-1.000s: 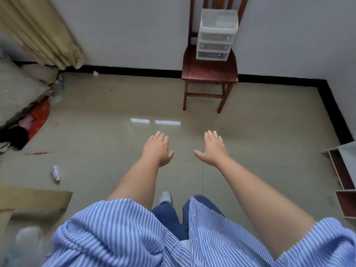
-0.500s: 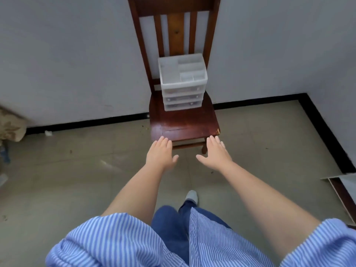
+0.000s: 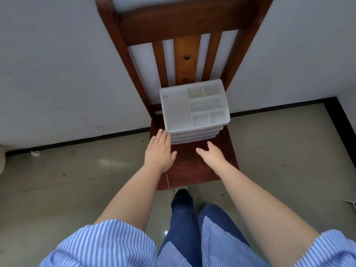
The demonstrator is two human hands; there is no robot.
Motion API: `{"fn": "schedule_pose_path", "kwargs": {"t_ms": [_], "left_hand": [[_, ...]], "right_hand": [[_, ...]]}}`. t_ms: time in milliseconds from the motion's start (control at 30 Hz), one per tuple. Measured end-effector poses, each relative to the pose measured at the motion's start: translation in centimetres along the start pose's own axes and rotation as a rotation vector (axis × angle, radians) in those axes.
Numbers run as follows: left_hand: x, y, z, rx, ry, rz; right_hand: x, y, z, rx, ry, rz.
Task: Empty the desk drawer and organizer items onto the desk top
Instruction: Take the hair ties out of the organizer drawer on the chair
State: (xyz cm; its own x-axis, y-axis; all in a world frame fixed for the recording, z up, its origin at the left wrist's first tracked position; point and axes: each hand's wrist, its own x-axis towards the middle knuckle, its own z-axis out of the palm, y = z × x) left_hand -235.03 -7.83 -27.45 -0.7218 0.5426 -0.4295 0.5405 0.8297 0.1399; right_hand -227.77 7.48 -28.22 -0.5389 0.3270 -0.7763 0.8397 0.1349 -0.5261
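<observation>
Both hands have closed in a lot since half a second ago, when they hung over the floor short of the seat's front edge; now they're over the seat itself and the whole chair fills much more of the view.

So the white organizer point(image 3: 194, 110) sits at the back of the chair point(image 3: 194, 170) seat, right up by the backrest slats. Its top tray is split into compartments, one big one on the left and several small ones on the right, and they look empty from here. Below the tray there are stacked drawer fronts, all pushed in.

Left hand point(image 3: 160, 151) is flat and open, fingers together, fingertips just beside or maybe touching the organizer's lower left corner, hard to tell which. It has hold of nothing. Right hand point(image 3: 211, 156) is open too, fingers loosely spread, just in front of the drawers and a bit apart from them, also holding nothing.

Striped sleeves point(image 3: 107, 245) sit rolled up near the elbows, and tiled floor point(image 3: 77, 180) lies below the hands on both sides.
</observation>
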Motion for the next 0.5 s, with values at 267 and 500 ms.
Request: {"fn": "schedule_pose_path", "kwargs": {"t_ms": [267, 500], "left_hand": [[3.2, -2.2, 4.1, -0.011, -0.026, 0.042], [3.5, -1.0, 4.9, -0.070, 0.046, -0.011]], "right_hand": [[8.9, -2.3, 3.1, 1.329, -0.045, 0.242], [8.8, 0.9, 2.6, 1.255, -0.128, 0.145]]}}
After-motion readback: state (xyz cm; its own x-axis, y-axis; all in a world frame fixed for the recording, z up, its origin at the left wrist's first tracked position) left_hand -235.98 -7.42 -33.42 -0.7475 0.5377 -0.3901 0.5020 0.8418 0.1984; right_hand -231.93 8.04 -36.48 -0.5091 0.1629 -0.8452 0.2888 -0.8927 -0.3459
